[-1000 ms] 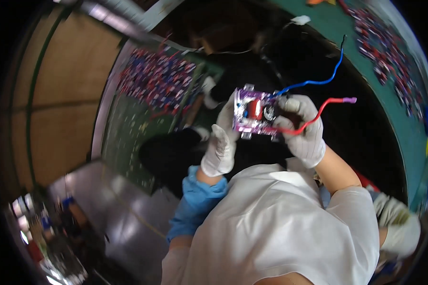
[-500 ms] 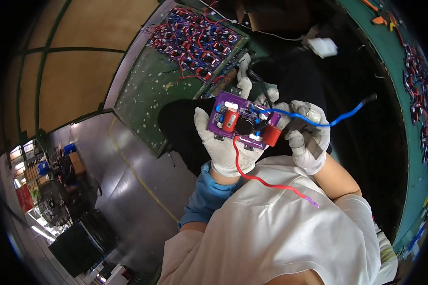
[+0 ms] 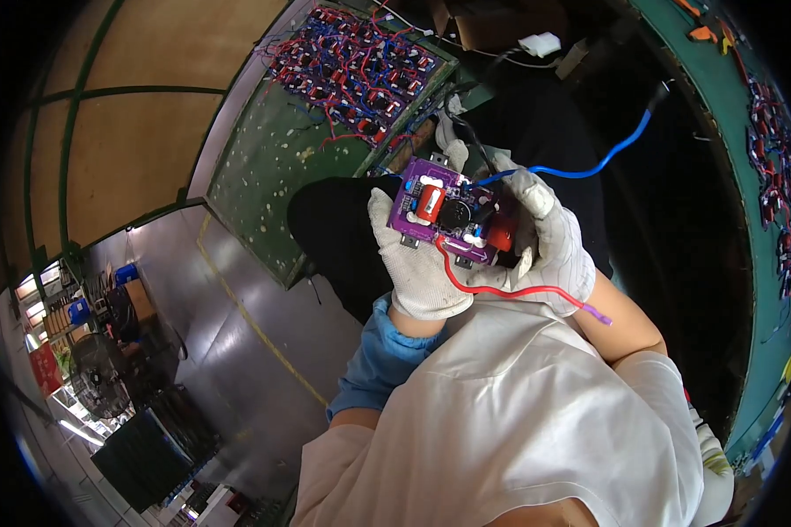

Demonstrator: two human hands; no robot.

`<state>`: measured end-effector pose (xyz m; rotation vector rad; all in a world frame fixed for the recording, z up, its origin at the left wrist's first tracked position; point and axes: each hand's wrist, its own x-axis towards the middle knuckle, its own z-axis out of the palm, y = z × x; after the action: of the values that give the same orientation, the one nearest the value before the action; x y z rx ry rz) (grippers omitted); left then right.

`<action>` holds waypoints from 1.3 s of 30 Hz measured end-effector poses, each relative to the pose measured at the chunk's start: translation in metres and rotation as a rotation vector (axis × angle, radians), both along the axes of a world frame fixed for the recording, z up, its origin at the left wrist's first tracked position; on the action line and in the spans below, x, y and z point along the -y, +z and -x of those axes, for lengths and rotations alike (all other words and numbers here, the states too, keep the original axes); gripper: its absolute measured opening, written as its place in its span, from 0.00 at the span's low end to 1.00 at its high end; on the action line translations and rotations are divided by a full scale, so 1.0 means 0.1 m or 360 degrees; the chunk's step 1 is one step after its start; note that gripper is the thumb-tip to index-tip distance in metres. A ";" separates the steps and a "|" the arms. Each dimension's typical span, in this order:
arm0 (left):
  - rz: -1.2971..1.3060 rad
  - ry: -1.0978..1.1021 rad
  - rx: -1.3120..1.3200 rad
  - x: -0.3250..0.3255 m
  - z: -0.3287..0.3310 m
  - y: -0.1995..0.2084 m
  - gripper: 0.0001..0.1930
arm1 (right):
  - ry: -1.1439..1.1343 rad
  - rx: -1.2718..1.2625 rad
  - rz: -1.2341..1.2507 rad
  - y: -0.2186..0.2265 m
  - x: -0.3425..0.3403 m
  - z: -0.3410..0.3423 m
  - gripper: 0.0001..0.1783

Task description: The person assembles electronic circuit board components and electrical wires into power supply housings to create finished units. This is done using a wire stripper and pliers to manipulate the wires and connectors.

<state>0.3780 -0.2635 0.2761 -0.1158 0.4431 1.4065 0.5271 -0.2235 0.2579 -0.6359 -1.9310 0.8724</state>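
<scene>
Head view: near the centre of the frame, a purple circuit board [image 3: 448,211] is resting tilted over the gloved left hand [image 3: 424,279], which is holding it from below, thumb beside its left edge, other fingers hidden. The gloved right hand [image 3: 555,248] is curving half-closed around the board's right end; whether it is gripping, I cannot tell. A blue wire [image 3: 580,176] is stretching toward the upper right.
</scene>
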 end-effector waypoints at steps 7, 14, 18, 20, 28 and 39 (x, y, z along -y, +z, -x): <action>-0.0107 0.0173 -0.0605 0.00 -0.10 0.02 0.42 | -0.0126 -0.0342 0.0809 0.02 0.03 0.09 0.52; -0.0431 0.0033 -0.1506 0.05 -0.15 -0.11 0.26 | -0.0051 -0.0946 0.1877 0.00 -0.11 0.05 0.27; -0.0181 -0.0178 -0.1492 0.05 -0.07 0.02 0.16 | 0.1029 -0.1853 0.2797 -0.13 -0.15 0.02 0.28; -0.0190 -0.0185 -0.1500 0.08 -0.04 0.06 0.14 | -0.0324 -0.1549 0.3226 0.27 -0.10 0.21 0.28; -0.0117 -0.0036 -0.1818 0.06 -0.02 -0.01 0.11 | -0.0241 -0.1631 0.3254 0.07 0.07 0.21 0.30; -0.0174 0.0055 -0.1791 0.06 -0.06 0.01 0.15 | 0.0239 -0.1782 0.3095 -0.18 0.09 0.13 0.28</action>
<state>0.3840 -0.2698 0.2770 0.8001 1.2781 1.4261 0.5142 -0.2330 0.2394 -0.6700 0.3255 2.3712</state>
